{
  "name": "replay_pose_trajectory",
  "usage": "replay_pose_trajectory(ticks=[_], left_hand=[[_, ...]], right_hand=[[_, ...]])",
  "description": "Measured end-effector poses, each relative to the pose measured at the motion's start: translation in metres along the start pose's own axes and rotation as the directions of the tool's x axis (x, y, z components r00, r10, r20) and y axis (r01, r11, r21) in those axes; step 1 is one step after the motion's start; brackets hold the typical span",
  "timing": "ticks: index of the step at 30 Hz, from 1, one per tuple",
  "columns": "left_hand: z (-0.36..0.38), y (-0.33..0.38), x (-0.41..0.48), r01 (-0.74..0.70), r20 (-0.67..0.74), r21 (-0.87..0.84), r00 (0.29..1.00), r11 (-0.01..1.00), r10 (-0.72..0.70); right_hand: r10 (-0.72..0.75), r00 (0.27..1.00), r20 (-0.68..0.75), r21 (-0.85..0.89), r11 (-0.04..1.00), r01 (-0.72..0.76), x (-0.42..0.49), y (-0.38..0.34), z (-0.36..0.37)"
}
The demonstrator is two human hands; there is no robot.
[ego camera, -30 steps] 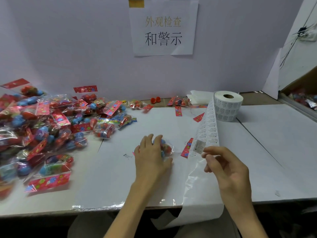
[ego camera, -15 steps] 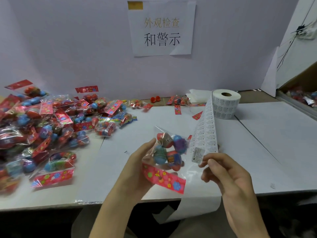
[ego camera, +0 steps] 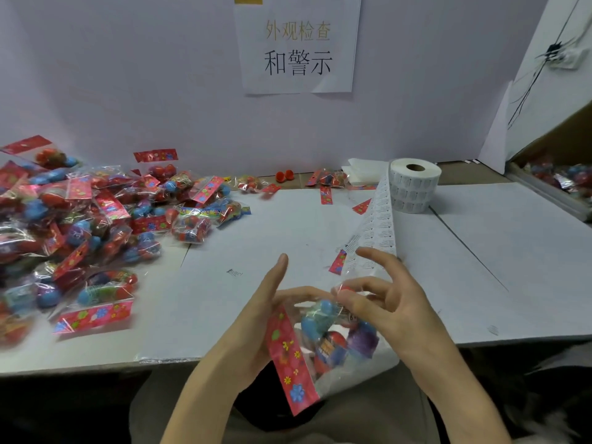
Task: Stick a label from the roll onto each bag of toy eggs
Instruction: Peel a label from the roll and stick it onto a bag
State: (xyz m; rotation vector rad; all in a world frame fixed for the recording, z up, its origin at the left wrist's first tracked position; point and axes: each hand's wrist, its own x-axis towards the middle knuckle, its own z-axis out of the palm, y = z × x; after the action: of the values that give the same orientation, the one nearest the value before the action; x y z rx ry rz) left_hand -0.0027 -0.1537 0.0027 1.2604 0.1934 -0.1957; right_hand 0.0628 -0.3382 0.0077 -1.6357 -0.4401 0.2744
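One bag [ego camera: 330,344] of toy eggs is hanging between both hands at 6 o'clock, over the near edge of the table [ego camera: 256,238].
The left hand [ego camera: 256,318] is cradling it on stretched fingers, thumb lifted clear. The right hand [ego camera: 394,312] is pinching its top edge between thumb and curled fingers, index raised. The strip [ego camera: 379,225] is trailing from the roll [ego camera: 415,187] at 1 o'clock down to just behind the right hand. A pile [ego camera: 89,225] of bags is lying at 9 o'clock, and a sign [ego camera: 296,46] is hanging at 12 o'clock.
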Motion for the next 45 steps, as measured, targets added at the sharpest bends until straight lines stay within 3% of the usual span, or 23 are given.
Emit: replay_pose_trajectory(ticks=[1, 4, 6, 8, 9, 12, 15, 19, 24, 29, 33, 38, 45], left_hand=[[-0.002, -0.001, -0.001, -0.024, -0.027, -0.036, 0.999, 0.999, 0.023], [-0.008, -0.011, -0.006, -0.045, 0.072, -0.329, 0.995, 0.943, 0.073], [-0.005, -0.026, -0.005, -0.099, 0.023, -0.309, 0.993, 0.946, 0.112], [0.014, -0.037, -0.002, -0.204, -0.071, 0.013, 0.976, 0.979, 0.204], [0.021, -0.041, 0.001, -0.221, -0.146, 0.055, 0.963, 0.974, 0.226], [0.039, -0.048, 0.001, -0.227, -0.261, -0.104, 0.946, 0.968, 0.193], [0.046, -0.041, -0.002, -0.292, -0.383, -0.12, 0.895, 0.949, 0.227], [0.046, -0.034, -0.004, -0.311, -0.469, -0.255, 0.868, 0.916, 0.164], [0.04, -0.03, -0.008, -0.382, -0.564, -0.428, 0.821, 0.819, 0.088], [0.043, -0.029, -0.009, -0.436, -0.65, -0.424, 0.757, 0.793, 0.069], [0.052, -0.033, -0.012, -0.434, -0.644, -0.419, 0.761, 0.797, 0.077], [0.068, -0.035, -0.013, -0.421, -0.629, -0.394, 0.771, 0.817, 0.094], [0.08, -0.036, -0.013, -0.483, -0.662, -0.418, 0.742, 0.77, 0.107]], right_hand=[[-0.007, 0.998, -0.065, 0.047, 0.999, 0.01, 0.0, 0.001, 0.001], [0.034, 0.95, -0.309, 0.196, 0.98, 0.028, -0.003, 0.003, 0.004], [0.063, 0.925, -0.375, 0.303, 0.951, 0.058, -0.006, 0.003, 0.008], [0.072, 0.925, -0.373, 0.379, 0.922, 0.081, -0.01, 0.003, 0.016], [0.064, 0.932, -0.358, 0.386, 0.919, 0.085, -0.012, 0.003, 0.022], [0.021, 0.946, -0.323, 0.361, 0.927, 0.103, -0.017, 0.004, 0.036], [0.006, 0.945, -0.327, 0.301, 0.948, 0.098, -0.018, 0.007, 0.041], [-0.031, 0.935, -0.354, 0.215, 0.97, 0.114, -0.018, 0.011, 0.038], [-0.032, 0.938, -0.345, 0.305, 0.941, 0.144, -0.024, 0.01, 0.031], [-0.02, 0.974, -0.224, 0.433, 0.894, 0.118, -0.033, 0.008, 0.034], [0.015, 0.984, -0.18, 0.417, 0.907, 0.062, -0.036, 0.014, 0.047], [0.052, 0.964, -0.262, 0.425, 0.903, 0.066, -0.035, 0.015, 0.061], [0.063, 0.928, -0.367, 0.438, 0.892, 0.113, -0.033, 0.014, 0.065]])
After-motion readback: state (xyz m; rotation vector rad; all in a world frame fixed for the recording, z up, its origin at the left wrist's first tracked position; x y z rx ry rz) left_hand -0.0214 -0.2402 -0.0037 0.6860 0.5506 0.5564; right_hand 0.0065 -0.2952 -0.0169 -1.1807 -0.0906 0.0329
